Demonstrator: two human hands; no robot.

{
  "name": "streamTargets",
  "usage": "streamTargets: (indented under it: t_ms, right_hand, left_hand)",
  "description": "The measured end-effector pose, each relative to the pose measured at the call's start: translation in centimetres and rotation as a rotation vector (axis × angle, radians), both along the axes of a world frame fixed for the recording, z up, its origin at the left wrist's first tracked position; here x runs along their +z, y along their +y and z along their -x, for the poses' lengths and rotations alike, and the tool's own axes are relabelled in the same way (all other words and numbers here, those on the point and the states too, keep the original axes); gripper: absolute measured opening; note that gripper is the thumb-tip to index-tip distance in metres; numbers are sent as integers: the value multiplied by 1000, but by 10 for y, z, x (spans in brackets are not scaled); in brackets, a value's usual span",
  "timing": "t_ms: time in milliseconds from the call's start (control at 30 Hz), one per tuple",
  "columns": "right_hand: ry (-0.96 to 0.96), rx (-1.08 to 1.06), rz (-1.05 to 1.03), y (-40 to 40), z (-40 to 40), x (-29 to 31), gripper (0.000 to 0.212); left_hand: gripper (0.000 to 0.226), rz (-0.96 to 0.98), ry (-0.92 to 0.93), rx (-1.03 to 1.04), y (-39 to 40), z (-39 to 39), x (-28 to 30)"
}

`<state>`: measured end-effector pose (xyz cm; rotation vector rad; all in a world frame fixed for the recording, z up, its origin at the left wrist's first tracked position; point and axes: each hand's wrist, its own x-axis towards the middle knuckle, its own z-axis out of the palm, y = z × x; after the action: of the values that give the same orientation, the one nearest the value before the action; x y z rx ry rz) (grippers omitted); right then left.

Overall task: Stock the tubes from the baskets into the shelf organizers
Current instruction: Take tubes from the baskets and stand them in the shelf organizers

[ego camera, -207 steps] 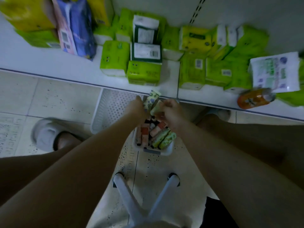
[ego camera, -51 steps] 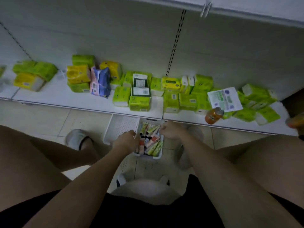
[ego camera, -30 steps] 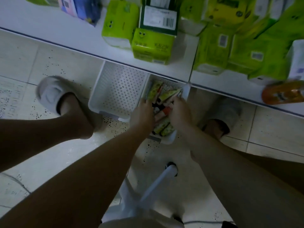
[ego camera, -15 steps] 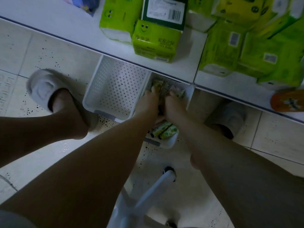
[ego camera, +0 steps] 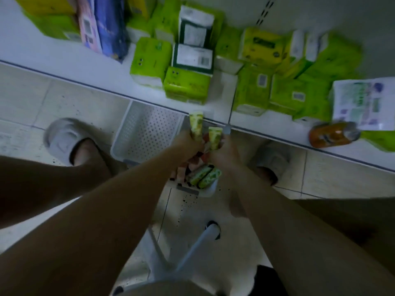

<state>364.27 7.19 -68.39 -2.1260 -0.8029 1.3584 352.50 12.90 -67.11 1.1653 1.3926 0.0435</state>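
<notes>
My left hand (ego camera: 186, 146) is shut on a green and yellow tube (ego camera: 196, 124) that sticks up past the shelf edge. Beside it, my right hand (ego camera: 224, 154) grips a second green tube (ego camera: 214, 137). Both hands hover over a small white basket (ego camera: 208, 191) on the floor that holds several tubes, two green ones (ego camera: 204, 176) lying at its near end and reddish ones partly hidden under my hands. An empty perforated white basket (ego camera: 147, 129) sits just left of it.
A low white shelf (ego camera: 64, 58) carries green tissue packs (ego camera: 185, 87), a blue pack (ego camera: 111, 24), a white printed pack (ego camera: 363, 103) and an orange bottle (ego camera: 331, 134) lying on its side. My slippered feet (ego camera: 64, 139) flank the baskets. White stool legs (ego camera: 192, 248) stand below me.
Both hands have lifted out of the tube basket, each bringing up a green tube. The view has tilted up to show more of the shelf.
</notes>
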Motion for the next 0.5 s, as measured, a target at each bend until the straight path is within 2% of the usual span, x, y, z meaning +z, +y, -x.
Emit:
streamTargets:
  t_ms: [33,100,200,333,500]
  right_hand:
    - [28,-26,-2,-1,-1,14,52]
    - [93,-87,-44,-1,-2,46,45]
    - [44,-113,-165,-3,-5,94,24]
    - [39,-154,-311,-10,-6,159,45]
    - [34,-121,-574,-19,-3,250,49]
  left_hand:
    - [6,-6,-79,-55,3,4,18]
    - [19,-54,-167,-198,12,13,55]
    - [36,-91,-154,-282,21,24,108]
    - [33,-150,-240,-287,13,47,170]
    - [47,-260,-383,-240,6,56,262]
